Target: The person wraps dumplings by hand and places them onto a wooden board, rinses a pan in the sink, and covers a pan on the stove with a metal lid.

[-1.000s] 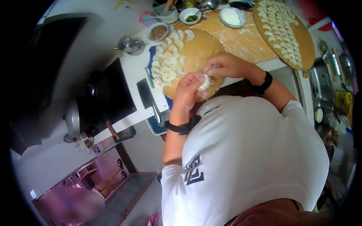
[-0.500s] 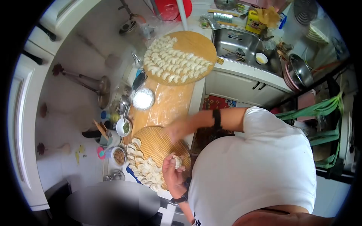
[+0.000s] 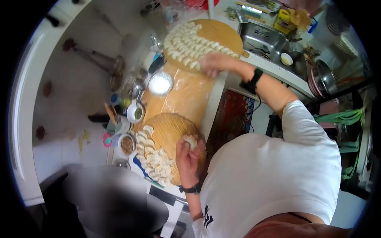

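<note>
My left hand (image 3: 186, 156) is closed around a pale dumpling (image 3: 191, 142) above the near round ribbed board (image 3: 170, 125). Folded dumplings (image 3: 158, 163) cover the left and lower part of that board, some overlapping. Farther off, my right hand (image 3: 217, 63) is at the lower right edge of a second round board (image 3: 224, 33). Its fingers are curled downward and slightly blurred, close to the rows of small crescent dumplings (image 3: 190, 43). Whatever lies between those fingers is hidden.
Between the boards, a bowl of white flour (image 3: 160, 83) stands on a floured wooden worktop (image 3: 184, 93). Bowls of chopped greens (image 3: 137, 114) and brown filling (image 3: 127, 144) sit along the wall side. A steel sink (image 3: 262, 37) lies at the upper right. A blurred-out grey shape (image 3: 107, 190) covers the lower left.
My right hand has moved from above the near board to the edge of the far board. My left hand still holds the dumpling. The whole view has shifted slightly.
</note>
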### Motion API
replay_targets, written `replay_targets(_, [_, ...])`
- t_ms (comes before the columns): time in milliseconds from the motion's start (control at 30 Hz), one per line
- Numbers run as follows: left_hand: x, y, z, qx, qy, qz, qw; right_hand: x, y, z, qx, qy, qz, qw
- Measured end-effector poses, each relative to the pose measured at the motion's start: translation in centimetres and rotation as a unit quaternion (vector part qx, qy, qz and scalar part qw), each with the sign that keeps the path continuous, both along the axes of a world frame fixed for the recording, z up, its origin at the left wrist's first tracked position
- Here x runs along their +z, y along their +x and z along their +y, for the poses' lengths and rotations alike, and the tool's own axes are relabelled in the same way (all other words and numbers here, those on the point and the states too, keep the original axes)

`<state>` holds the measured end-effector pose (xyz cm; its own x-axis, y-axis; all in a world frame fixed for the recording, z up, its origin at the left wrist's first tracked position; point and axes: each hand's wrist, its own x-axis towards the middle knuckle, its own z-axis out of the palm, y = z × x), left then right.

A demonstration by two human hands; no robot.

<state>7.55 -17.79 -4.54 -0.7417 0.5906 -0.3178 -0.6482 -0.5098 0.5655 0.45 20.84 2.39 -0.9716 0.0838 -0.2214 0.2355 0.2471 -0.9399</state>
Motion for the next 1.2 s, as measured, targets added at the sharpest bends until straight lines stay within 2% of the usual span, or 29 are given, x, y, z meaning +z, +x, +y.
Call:
replay_targets(33, [0.3,-1.1,0.2,-0.005,-0.003,0.001,1.000,-0.5,0.8,-4.4,0.044,0.006,0.001,0.999])
replay_targets(67, [0.0,-1.4,0.0,-0.003,-0.006,0.010,1.000,-5.5,0.5,-6.7,0.144,-0.049,0.022,0.988])
replay_targets(100, [-0.2,-1.4,-0.1,0.002,-0.007,0.011,1.000,-6.5,1.5,-10.6,0.144,-0.096,-0.002,0.985])
replay_targets(167, [-0.3,-1.2,-0.3,0.030,0.011,0.015,0.999,-5.5,2.0,-16.0,0.245,0.016,-0.060,0.967])
replay_targets(300, [-2.7,-1.3,-0.7,0.046,0.001,0.014,0.999,-8.4,2.9,-19.6,0.229,-0.056,-0.047,0.971])
replay_targets(367, [-1.7,-0.8,0.2,0.043,0.013,0.028,0.999,-9.8,3.0,-19.7,0.199,0.074,0.029,0.977])
replay_targets(500, [-0.8,-0.8,2.7,0.047,0.027,0.060,0.997,-11.0,2.7,-18.4,0.172,0.168,0.072,0.968])
replay_targets(567, [-0.7,-1.1,3.7,0.036,0.003,0.042,0.998,-9.5,2.5,-17.3,0.180,0.038,-0.048,0.982])
replay_targets(600, [-0.5,-1.6,4.5,0.039,-0.002,0.044,0.998,-10.2,1.8,-16.4,0.183,0.034,-0.046,0.981])
replay_targets(667, [-0.4,-2.4,6.8,0.038,-0.016,0.058,0.997,-12.1,0.5,-14.2,0.200,0.007,0.057,0.978])
replay_targets(700, [-0.5,-2.8,8.2,0.044,-0.021,0.057,0.997,-11.7,0.0,-12.8,0.207,0.002,0.056,0.977])
replay_targets(767, [-0.9,-4.3,12.0,0.044,0.015,0.050,0.998,-10.5,-1.5,-8.6,0.186,-0.104,-0.066,0.975])
replay_targets(800, [-0.8,-4.8,13.8,0.045,0.015,0.033,0.998,-11.0,-2.2,-6.4,0.188,-0.110,-0.067,0.974])
replay_targets(867, [-0.4,-6.2,16.9,0.042,0.011,0.028,0.999,-12.6,-3.6,-1.3,0.130,-0.189,-0.046,0.972])
replay_targets(933, [-0.4,-7.2,19.1,0.034,-0.003,0.032,0.999,-9.0,-5.0,4.8,0.037,-0.276,-0.042,0.959])
replay_targets(1000, [0.2,-7.9,20.5,0.038,-0.010,0.024,0.999,-8.3,-8.1,10.9,-0.021,-0.188,-0.027,0.981])
replay_targets(1067, [0.6,-8.4,21.7,0.041,-0.013,0.021,0.999,-9.6,-11.8,17.4,-0.065,-0.110,0.040,0.991])
replay_targets(1133, [0.5,-8.3,22.1,0.059,-0.026,0.016,0.998,-10.4,-15.3,22.9,-0.106,0.122,0.137,0.977])
replay_targets(1200, [0.2,-8.0,21.9,0.076,-0.044,0.002,0.996,-13.9,-19.7,28.7,-0.144,0.141,0.193,0.960])
